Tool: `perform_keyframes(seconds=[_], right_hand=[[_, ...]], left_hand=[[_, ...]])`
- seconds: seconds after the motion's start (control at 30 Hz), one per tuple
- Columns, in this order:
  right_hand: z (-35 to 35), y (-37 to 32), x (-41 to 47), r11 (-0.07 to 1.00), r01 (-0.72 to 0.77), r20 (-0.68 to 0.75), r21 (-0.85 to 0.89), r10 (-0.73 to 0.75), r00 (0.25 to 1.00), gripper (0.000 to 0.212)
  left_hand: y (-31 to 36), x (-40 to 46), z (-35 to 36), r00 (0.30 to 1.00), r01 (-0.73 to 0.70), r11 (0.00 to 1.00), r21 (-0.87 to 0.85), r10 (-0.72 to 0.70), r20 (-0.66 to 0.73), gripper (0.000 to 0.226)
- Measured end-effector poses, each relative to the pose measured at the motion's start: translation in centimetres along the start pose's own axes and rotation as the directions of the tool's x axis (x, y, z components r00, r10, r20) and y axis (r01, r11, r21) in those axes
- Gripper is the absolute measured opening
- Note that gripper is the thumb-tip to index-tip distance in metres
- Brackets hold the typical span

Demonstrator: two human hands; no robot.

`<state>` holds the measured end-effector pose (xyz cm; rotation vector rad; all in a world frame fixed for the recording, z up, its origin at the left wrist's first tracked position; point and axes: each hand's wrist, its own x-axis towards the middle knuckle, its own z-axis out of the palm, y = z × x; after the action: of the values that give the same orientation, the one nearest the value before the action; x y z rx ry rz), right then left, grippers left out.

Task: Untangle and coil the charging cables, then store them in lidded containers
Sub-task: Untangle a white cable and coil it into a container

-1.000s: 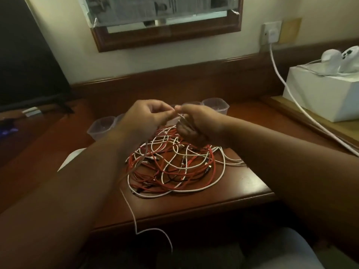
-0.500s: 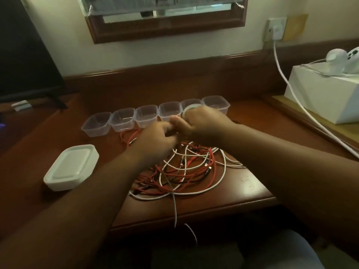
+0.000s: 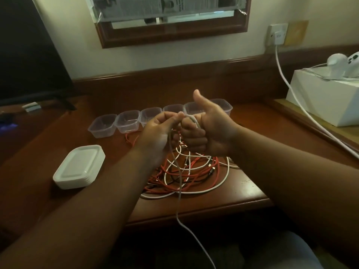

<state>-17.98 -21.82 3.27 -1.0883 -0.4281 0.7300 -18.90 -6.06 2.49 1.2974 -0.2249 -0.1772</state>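
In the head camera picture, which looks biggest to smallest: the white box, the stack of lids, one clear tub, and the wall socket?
1. White box, partly cut off at the edge.
2. Stack of lids, though it sits nearer the camera.
3. Clear tub.
4. Wall socket, farthest away, so unsure against the tub.

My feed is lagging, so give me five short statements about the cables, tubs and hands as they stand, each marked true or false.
1. The right hand has a white cable looped around its fingers. True.
2. The left hand rests flat on the desk. False: it is raised, pinching the same white cable.
3. Six clear tubs stand in a row behind the cable pile. True.
4. The stack of lids is snapped onto the tubs. False: it sits apart, on the left of the desk.
5. The pile holds only white cables. False: red ones are mixed in.
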Motion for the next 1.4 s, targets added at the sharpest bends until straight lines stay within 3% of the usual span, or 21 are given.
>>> perform_keyframes(seconds=[0.07, 0.13, 0.23, 0.3, 0.37, 0.43, 0.5, 0.57, 0.6, 0.67, 0.73, 0.83, 0.97, 1.07, 1.13, 1.17, 1.2, 1.23, 1.3, 1.33, 1.4], right_hand=[[1.1, 0.3, 0.0, 0.958, 0.139, 0.029, 0.251, -0.151, 0.988, 0.079], [2.1, -0.3, 0.0, 0.872, 0.325, -0.103, 0.365, -0.309, 0.945, 0.076], [2.0, -1.3, 0.0, 0.812, 0.579, -0.367, 0.077, -0.517, 0.773, 0.068], [1.4, -1.5, -0.1, 0.746, 0.442, -0.388, -0.498, -0.648, 0.655, 0.062], [0.9, -0.9, -0.4, 0.382, 0.037, -0.255, -0.923, -0.683, 0.684, 0.057], [0.6, 0.1, -0.6, 0.053, -0.183, -0.181, -0.982, -0.558, 0.810, 0.058], [0.3, 1.0, -0.4, -0.025, -0.254, -0.214, -0.967, -0.463, 0.860, 0.063], [0.7, 1.4, -0.2, 0.136, -0.297, -0.327, -0.945, -0.368, 0.871, 0.049], [0.8, 1.2, -0.3, 0.363, -0.280, -0.384, -0.889, -0.256, 0.887, 0.049], [0.9, 0.6, -0.8, 0.872, -0.164, -0.301, -0.461, 0.020, 0.954, 0.071], [1.2, 0.0, -1.2, 0.999, -0.030, -0.033, -0.024, 0.030, 0.999, 0.078], [2.1, -0.4, -0.8, 0.940, 0.122, 0.107, 0.319, -0.164, 0.981, 0.080], [3.0, -1.5, -0.1, 0.754, 0.454, -0.173, 0.474, -0.426, 0.888, 0.075], [2.4, -2.4, 0.7, 0.751, 0.601, -0.363, 0.274, -0.498, 0.787, 0.066], [1.8, -2.4, 0.9, 0.830, 0.447, -0.403, -0.334, -0.554, 0.728, 0.055], [1.7, -2.0, 0.8, 0.683, 0.198, -0.372, -0.703, -0.591, 0.716, 0.048], [1.7, -1.6, 0.8, 0.448, -0.054, -0.333, -0.892, -0.572, 0.749, 0.044], [1.5, -1.1, 0.9, 0.288, -0.208, -0.332, -0.935, -0.500, 0.800, 0.044], [1.2, 0.1, 0.7, 0.127, -0.310, -0.335, -0.942, -0.357, 0.872, 0.049], [0.9, 0.6, 0.6, 0.080, -0.329, -0.336, -0.941, -0.320, 0.886, 0.051], [0.5, 1.4, 0.5, 0.108, -0.341, -0.358, -0.934, -0.276, 0.892, 0.056]], left_hand=[[-0.4, -0.2, 1.0, 0.997, 0.077, 0.977, -0.197, -0.071, 0.035, 0.008], [-1.0, -0.8, 1.7, 0.992, 0.124, 0.978, -0.166, -0.127, -0.007, 0.014], [-2.1, -1.9, 2.4, 0.988, 0.156, 0.987, 0.037, -0.156, -0.001, 0.017], [-2.1, -2.4, 2.4, 0.989, 0.128, 0.969, 0.213, -0.140, 0.044, 0.019], [-1.1, -2.5, 1.7, 0.997, -0.048, 0.815, 0.577, 0.004, 0.078, 0.020], [0.2, -2.2, 0.8, 0.962, -0.265, 0.485, 0.833, 0.186, 0.198, 0.028], [1.0, -1.8, 0.0, 0.921, -0.352, 0.330, 0.876, 0.290, 0.261, 0.028], [1.4, -1.4, -0.7, 0.906, -0.378, 0.347, 0.858, 0.330, 0.266, 0.030], [1.5, -1.3, -1.0, 0.914, -0.368, 0.419, 0.830, 0.326, 0.240, 0.028], [1.6, -1.4, -0.9, 0.959, -0.277, 0.726, 0.629, 0.249, 0.134, 0.019], [1.4, -1.7, -0.2, 0.992, -0.088, 0.982, 0.169, 0.072, 0.100, 0.016], [0.5, -1.8, 1.1, 0.989, 0.049, 0.971, -0.233, -0.015, 0.145, 0.020], [-0.1, -2.0, 2.1, 0.989, 0.112, 0.993, -0.039, -0.115, -0.094, 0.018], [-0.5, -2.6, 1.8, 0.989, 0.149, 0.975, 0.166, -0.150, -0.005, 0.022], [-0.3, -3.0, 1.4, 0.979, 0.133, 0.912, 0.388, -0.182, 0.092, 0.028], [0.0, -3.2, 0.9, 0.969, 0.111, 0.855, 0.507, -0.207, 0.135, 0.029], [0.3, -3.2, 0.4, 0.960, 0.070, 0.773, 0.631, -0.224, 0.167, 0.029], [0.6, -3.0, -0.1, 0.957, 0.005, 0.660, 0.751, -0.221, 0.188, 0.026], [1.2, -2.5, -1.0, 0.963, -0.141, 0.398, 0.906, -0.156, 0.219, 0.015], [1.4, -2.2, -1.4, 0.967, -0.197, 0.307, 0.931, -0.097, 0.237, 0.012], [1.9, -1.5, -1.9, 0.964, -0.263, 0.264, 0.928, 0.031, 0.264, 0.009]])
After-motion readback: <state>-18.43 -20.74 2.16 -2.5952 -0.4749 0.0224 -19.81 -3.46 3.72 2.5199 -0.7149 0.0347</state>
